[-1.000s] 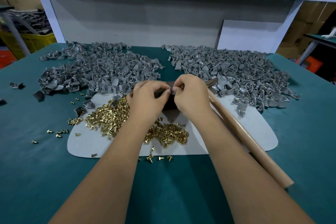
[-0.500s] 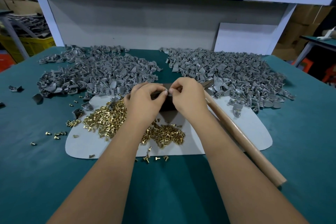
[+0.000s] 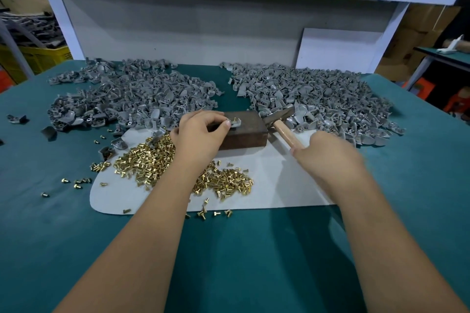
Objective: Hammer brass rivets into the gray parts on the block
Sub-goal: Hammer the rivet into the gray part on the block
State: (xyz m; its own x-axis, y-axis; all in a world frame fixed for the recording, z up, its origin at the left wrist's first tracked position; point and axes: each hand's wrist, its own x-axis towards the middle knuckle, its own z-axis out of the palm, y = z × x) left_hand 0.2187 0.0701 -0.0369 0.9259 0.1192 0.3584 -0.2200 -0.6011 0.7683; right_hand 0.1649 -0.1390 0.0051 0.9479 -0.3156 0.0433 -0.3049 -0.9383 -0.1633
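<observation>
The left hand [image 3: 201, 134] rests on the block's [image 3: 244, 132] left end, fingers curled, thumb and forefinger pinching a gray part [image 3: 235, 122] flat on the block's top. A brass rivet [image 3: 234, 118] stands in that part, its head up. The right hand [image 3: 328, 152] is blurred; it is wrapped round the hammer's [image 3: 282, 123] wooden handle, just right of the block, though how tightly its fingers close cannot be told. The hammer's dark metal head lies low beside the block's far right corner, touching or nearly touching the right heap of parts.

The block sits at the far edge of a pale mat [image 3: 279, 185] in the middle of the green table [image 3: 229, 249]. A pile of rivets [image 3: 152, 160] spreads over the mat's left half and under the left forearm, with a few strays past the mat's near edge and off its left edge on the table. Two heaps of gray parts lie along the table's far edge: one left [image 3: 132, 99], one right [image 3: 318, 99], with a green gap between them. Some darker pieces [image 3: 16, 118] lie by the table's left edge.
</observation>
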